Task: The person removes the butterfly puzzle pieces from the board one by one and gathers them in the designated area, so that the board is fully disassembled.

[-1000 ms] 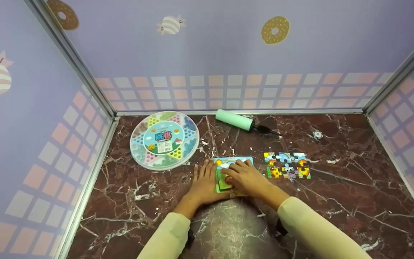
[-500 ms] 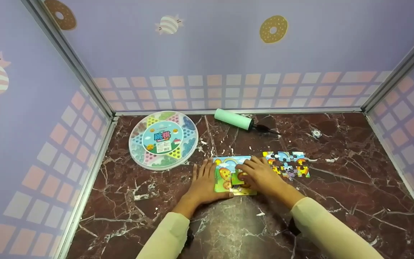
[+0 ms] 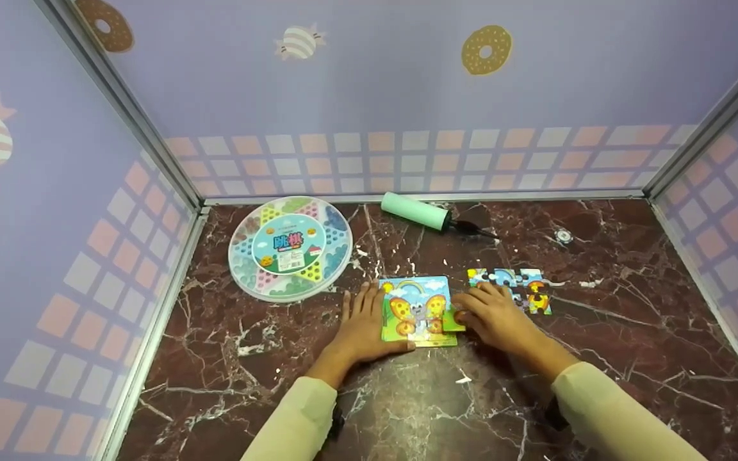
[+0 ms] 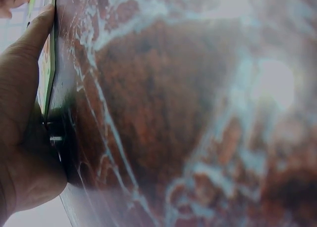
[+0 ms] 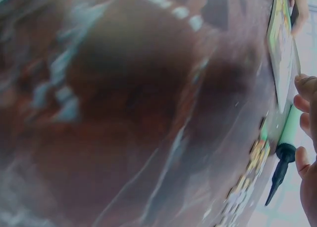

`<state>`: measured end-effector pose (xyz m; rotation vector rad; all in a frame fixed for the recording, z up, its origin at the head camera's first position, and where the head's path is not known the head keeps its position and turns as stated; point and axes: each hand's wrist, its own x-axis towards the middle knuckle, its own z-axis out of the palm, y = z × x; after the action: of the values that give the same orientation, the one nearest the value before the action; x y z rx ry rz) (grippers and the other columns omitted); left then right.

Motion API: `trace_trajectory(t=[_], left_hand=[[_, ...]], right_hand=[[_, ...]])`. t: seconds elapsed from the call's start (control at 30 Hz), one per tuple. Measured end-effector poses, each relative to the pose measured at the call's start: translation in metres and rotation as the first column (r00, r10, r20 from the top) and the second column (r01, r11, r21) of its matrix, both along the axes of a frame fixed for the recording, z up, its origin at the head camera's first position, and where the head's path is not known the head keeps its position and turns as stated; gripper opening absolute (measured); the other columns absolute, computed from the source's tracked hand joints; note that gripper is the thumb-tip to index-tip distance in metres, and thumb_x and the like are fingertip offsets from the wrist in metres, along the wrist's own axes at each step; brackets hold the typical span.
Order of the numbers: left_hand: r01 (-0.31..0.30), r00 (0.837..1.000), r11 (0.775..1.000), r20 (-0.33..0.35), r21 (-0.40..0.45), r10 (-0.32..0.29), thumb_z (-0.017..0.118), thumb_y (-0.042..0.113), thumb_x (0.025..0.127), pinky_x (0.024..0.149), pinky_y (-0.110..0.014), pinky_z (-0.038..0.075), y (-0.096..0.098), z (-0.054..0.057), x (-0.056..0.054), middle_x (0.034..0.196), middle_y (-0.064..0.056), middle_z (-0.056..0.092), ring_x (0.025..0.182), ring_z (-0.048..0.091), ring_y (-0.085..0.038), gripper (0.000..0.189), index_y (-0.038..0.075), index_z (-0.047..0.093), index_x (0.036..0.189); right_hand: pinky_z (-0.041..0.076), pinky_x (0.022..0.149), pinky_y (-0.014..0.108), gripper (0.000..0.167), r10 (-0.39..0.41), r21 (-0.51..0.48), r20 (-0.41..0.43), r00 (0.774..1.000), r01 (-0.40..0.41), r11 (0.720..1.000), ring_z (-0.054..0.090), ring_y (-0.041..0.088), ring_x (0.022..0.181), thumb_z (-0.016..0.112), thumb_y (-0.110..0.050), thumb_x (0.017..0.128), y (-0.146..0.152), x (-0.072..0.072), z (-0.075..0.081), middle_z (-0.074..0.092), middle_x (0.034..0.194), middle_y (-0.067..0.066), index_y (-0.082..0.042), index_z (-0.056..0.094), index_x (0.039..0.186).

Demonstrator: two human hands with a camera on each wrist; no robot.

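Note:
A square puzzle board (image 3: 407,291) printed with a yellow butterfly under a rainbow lies on the marble table. My left hand (image 3: 362,326) lies with its fingers spread along the left edge of the board, its thumb at the front edge. In the left wrist view that thumb (image 4: 37,34) presses against the board's side. My right hand (image 3: 494,317) pinches a green puzzle piece (image 3: 453,321) with an orange patch at the board's right edge. Seen from the right wrist, the piece (image 5: 296,56) is edge-on, raised off the board, between thumb and fingers. Its far part is hidden by the fingers.
Loose puzzle pieces (image 3: 539,303) lie in rows right of the board, partly behind my right hand. Behind stand a mint-green hand pump (image 3: 415,211) and a small round disc (image 3: 562,237). A round Chinese checkers box (image 3: 291,250) is at back left. Patterned walls enclose the table.
My right hand has moved right from over the board to its right edge, carrying the green piece and uncovering the butterfly picture. My left hand has stayed in place.

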<state>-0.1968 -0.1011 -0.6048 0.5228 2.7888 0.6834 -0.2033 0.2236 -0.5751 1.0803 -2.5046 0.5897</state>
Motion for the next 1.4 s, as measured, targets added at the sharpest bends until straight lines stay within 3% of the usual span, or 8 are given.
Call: trace_trajectory(t=[0.17, 0.3, 0.43, 0.53, 0.63, 0.87, 1.17, 1.4], left_hand=[[0.005, 1.000, 1.000, -0.003, -0.012, -0.005, 0.076, 0.082, 0.085, 0.139, -0.067, -0.005, 0.000, 0.004, 0.001, 0.187, -0.020, 0.008, 0.175, 0.003, -0.041, 0.135, 0.001, 0.017, 0.176], [0.011, 1.000, 1.000, 0.002, -0.007, -0.011, 0.075, 0.082, 0.085, 0.139, -0.068, -0.004, 0.001, 0.011, 0.003, 0.186, -0.022, 0.009, 0.175, 0.004, -0.042, 0.135, 0.000, 0.017, 0.175], [0.009, 1.000, 1.000, 0.003, -0.023, -0.009, 0.074, 0.081, 0.087, 0.139, -0.068, -0.002, 0.001, 0.015, 0.005, 0.186, -0.022, 0.010, 0.175, 0.005, -0.042, 0.132, 0.000, 0.018, 0.175], [0.009, 1.000, 0.999, -0.003, -0.047, -0.009, 0.075, 0.080, 0.088, 0.139, -0.069, 0.001, 0.002, 0.017, 0.006, 0.186, -0.022, 0.011, 0.174, 0.007, -0.042, 0.130, 0.000, 0.020, 0.175], [0.009, 1.000, 0.998, -0.001, -0.056, -0.009, 0.075, 0.080, 0.087, 0.139, -0.069, 0.001, 0.001, 0.016, 0.005, 0.186, -0.021, 0.010, 0.174, 0.007, -0.042, 0.132, 0.000, 0.019, 0.175], [0.007, 1.000, 1.000, -0.001, -0.017, -0.007, 0.073, 0.085, 0.085, 0.139, -0.066, -0.007, -0.001, 0.002, 0.000, 0.187, -0.019, 0.005, 0.175, 0.001, -0.040, 0.136, 0.002, 0.015, 0.176], [0.014, 1.000, 1.000, 0.011, 0.005, -0.014, 0.076, 0.080, 0.086, 0.138, -0.070, -0.004, 0.000, 0.013, 0.004, 0.186, -0.023, 0.008, 0.174, 0.004, -0.044, 0.133, -0.002, 0.018, 0.175], [0.014, 1.000, 1.000, 0.021, 0.000, -0.014, 0.071, 0.087, 0.085, 0.139, -0.068, -0.007, -0.001, 0.009, 0.003, 0.187, -0.020, 0.006, 0.175, 0.001, -0.041, 0.136, 0.001, 0.017, 0.176]], right_hand=[[0.048, 0.080, 0.049, 0.039, -0.033, 0.013, -0.042, 0.999, 0.033, 0.999, 0.068, 0.032, 0.105, 0.090, -0.018, 0.091, 0.017, 0.006, -0.005, 0.080, 0.114, 0.005, -0.011, 0.078, 0.128], [0.049, 0.082, 0.052, 0.040, -0.063, 0.040, -0.014, 0.998, 0.063, 0.997, 0.069, 0.034, 0.108, 0.090, -0.017, 0.091, 0.029, 0.012, -0.007, 0.080, 0.117, 0.006, -0.011, 0.078, 0.128], [0.047, 0.080, 0.048, 0.038, -0.075, 0.051, 0.009, 0.997, 0.075, 0.996, 0.064, 0.027, 0.099, 0.090, -0.015, 0.091, 0.038, 0.017, -0.008, 0.079, 0.114, 0.003, -0.013, 0.078, 0.127], [0.050, 0.079, 0.054, 0.034, -0.081, 0.056, 0.016, 0.997, 0.080, 0.995, 0.058, 0.022, 0.093, 0.090, -0.013, 0.091, 0.043, 0.021, -0.010, 0.078, 0.110, 0.001, -0.014, 0.077, 0.123], [0.053, 0.079, 0.062, 0.032, -0.078, 0.039, 0.021, 0.997, 0.077, 0.996, 0.059, 0.022, 0.093, 0.090, -0.011, 0.091, 0.047, 0.023, -0.012, 0.078, 0.109, 0.001, -0.014, 0.078, 0.120], [0.047, 0.080, 0.046, 0.034, -0.061, 0.026, 0.004, 0.998, 0.061, 0.998, 0.063, 0.023, 0.096, 0.090, -0.010, 0.089, 0.054, 0.026, -0.015, 0.079, 0.111, 0.000, -0.015, 0.079, 0.121], [0.045, 0.079, 0.045, 0.028, -0.077, 0.028, 0.020, 0.997, 0.077, 0.997, 0.060, 0.021, 0.095, 0.090, -0.010, 0.090, 0.058, 0.027, -0.016, 0.077, 0.107, 0.000, -0.016, 0.076, 0.114], [0.044, 0.080, 0.045, 0.030, -0.102, 0.040, 0.019, 0.995, 0.102, 0.994, 0.062, 0.024, 0.097, 0.091, -0.013, 0.090, 0.059, 0.026, -0.018, 0.078, 0.108, 0.002, -0.015, 0.076, 0.115]])
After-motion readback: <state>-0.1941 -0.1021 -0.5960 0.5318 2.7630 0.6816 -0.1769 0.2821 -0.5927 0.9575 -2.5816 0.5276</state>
